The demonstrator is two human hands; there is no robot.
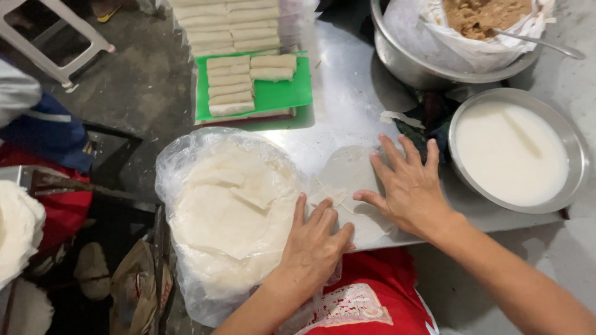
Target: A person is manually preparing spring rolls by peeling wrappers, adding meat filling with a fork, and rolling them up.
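Two bare forearms, uncovered from wrist to frame edge; no sleeves visible. Left hand (313,242): no ring, no watch, no glove; nails short and unpainted. Right hand (410,186): likewise without ring, band or glove; nails short, plain. Wrists free of bracelets or straps. Torso garment: red shirt (372,273), seen from above at the lower edge of the head view, smooth knit fabric. Printed panel (347,307) on the shirt front, pale pink and white with darker red figures, edges irregular; details too small to tell. Thin white stripe along the shirt's right side near the frame bottom.
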